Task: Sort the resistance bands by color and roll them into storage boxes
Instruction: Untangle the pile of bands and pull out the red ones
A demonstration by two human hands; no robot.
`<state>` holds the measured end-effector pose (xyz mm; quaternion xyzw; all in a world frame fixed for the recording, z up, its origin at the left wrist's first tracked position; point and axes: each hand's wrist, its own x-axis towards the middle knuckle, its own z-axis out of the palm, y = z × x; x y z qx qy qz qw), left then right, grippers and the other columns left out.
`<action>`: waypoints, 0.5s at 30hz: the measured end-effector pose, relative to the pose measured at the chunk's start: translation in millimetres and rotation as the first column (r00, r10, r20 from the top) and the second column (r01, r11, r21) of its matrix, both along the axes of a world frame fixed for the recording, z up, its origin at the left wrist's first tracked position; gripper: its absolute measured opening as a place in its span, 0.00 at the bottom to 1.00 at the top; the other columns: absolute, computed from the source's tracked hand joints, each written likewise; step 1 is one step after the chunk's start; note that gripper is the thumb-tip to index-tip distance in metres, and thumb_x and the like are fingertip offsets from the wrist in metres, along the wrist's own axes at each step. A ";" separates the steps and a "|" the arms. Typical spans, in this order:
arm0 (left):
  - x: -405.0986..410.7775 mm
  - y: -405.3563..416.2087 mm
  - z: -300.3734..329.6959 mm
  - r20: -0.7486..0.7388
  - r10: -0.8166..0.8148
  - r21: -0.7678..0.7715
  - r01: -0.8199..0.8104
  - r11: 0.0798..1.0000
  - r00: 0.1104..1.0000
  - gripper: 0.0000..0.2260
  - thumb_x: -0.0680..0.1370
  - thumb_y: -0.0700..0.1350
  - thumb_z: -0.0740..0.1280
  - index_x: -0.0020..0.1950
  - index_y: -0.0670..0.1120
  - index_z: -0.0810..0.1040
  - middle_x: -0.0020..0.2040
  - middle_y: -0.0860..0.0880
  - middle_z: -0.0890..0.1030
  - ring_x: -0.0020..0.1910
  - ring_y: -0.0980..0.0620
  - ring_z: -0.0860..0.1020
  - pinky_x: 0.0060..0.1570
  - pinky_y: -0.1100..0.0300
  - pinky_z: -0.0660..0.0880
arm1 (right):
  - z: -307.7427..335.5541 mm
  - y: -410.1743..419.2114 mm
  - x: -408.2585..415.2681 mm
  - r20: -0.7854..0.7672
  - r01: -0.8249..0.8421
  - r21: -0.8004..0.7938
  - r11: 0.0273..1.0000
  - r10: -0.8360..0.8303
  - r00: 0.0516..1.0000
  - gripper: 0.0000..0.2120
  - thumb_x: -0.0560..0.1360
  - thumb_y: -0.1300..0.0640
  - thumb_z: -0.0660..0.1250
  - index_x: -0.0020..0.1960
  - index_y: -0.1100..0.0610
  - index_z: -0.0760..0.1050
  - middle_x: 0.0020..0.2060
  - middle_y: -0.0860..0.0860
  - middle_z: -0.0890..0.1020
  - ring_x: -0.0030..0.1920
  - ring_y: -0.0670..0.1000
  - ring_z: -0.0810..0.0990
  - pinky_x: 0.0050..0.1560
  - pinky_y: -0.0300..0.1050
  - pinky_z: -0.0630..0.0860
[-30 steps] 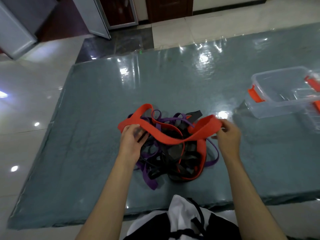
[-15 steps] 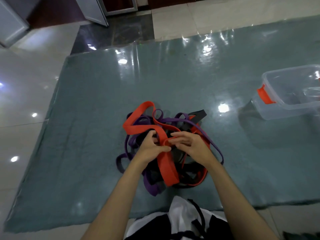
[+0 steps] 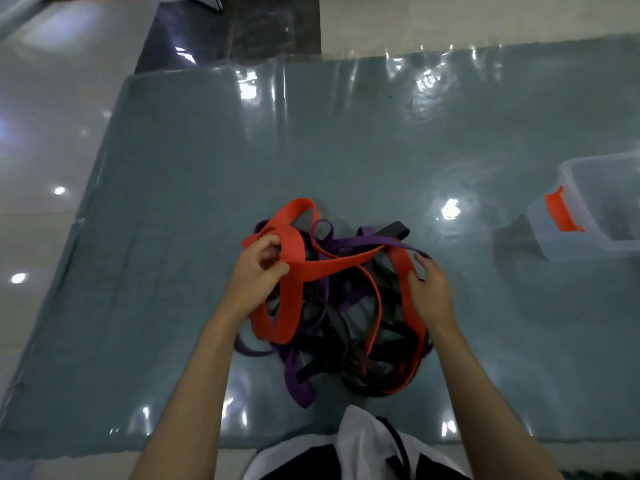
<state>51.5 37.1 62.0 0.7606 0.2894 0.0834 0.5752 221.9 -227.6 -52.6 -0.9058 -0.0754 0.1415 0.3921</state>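
Head view: my left hand (image 3: pixel 258 271) has its fingers clamped on the wide orange rubber band (image 3: pixel 294 268); my right hand (image 3: pixel 429 292) touches it with fingers apart. The tangled pile of purple and black bands (image 3: pixel 332 327) lies unsorted on the near counter (image 3: pixel 173 237), and the clear plastic storage box (image 3: pixel 595 209) at far right looks empty, so I judge nearly everything is left.

Mat (image 3: pixel 173 237): band pile (image 3: pixel 339 317), prob. box (image 3: pixel 595 209)
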 end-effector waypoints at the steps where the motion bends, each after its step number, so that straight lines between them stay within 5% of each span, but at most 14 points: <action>1: -0.9 -0.1 4.8 0.005 -0.057 -0.017 0.057 0.998 0.998 0.11 0.70 0.33 0.66 0.51 0.38 0.77 0.41 0.48 0.81 0.41 0.55 0.76 0.47 0.60 0.74 | -0.5 5.8 5.1 -0.034 -0.001 -0.010 1.000 0.001 0.999 0.21 0.83 0.62 0.65 0.76 0.63 0.73 0.72 0.61 0.77 0.72 0.60 0.76 0.73 0.53 0.70; 6: -6.2 2.2 14.5 -0.025 -0.205 -0.017 0.205 0.979 0.978 0.11 0.67 0.34 0.65 0.48 0.41 0.78 0.39 0.52 0.79 0.39 0.58 0.75 0.45 0.62 0.74 | -3.2 22.3 21.1 -0.125 -0.044 -0.087 0.995 0.033 0.992 0.19 0.81 0.61 0.67 0.71 0.60 0.75 0.64 0.60 0.82 0.63 0.62 0.81 0.62 0.53 0.76; 9: -8.3 5.7 17.4 -0.015 -0.128 -0.047 0.127 0.991 0.992 0.12 0.67 0.35 0.64 0.49 0.39 0.79 0.37 0.51 0.77 0.37 0.57 0.73 0.42 0.61 0.71 | -3.1 22.6 25.1 -0.140 -0.055 -0.150 0.987 0.034 0.990 0.17 0.77 0.62 0.73 0.65 0.61 0.79 0.57 0.61 0.85 0.56 0.63 0.84 0.57 0.57 0.80; 12: -10.3 9.3 20.8 0.007 -0.065 -0.049 0.066 0.997 0.998 0.13 0.68 0.35 0.64 0.52 0.35 0.78 0.39 0.45 0.77 0.39 0.53 0.74 0.43 0.58 0.71 | 5.1 17.5 23.0 -0.132 -0.006 -0.131 0.991 -0.011 0.991 0.16 0.75 0.63 0.76 0.63 0.59 0.82 0.51 0.58 0.87 0.48 0.58 0.85 0.49 0.49 0.80; 15: -12.7 11.5 19.9 -0.005 0.030 -0.027 -0.031 0.999 1.000 0.10 0.74 0.27 0.64 0.53 0.35 0.77 0.40 0.47 0.80 0.38 0.55 0.74 0.44 0.59 0.72 | 17.2 7.1 18.1 -0.158 -0.019 -0.049 0.999 0.011 0.987 0.14 0.76 0.64 0.73 0.61 0.59 0.84 0.47 0.58 0.87 0.42 0.55 0.84 0.46 0.50 0.82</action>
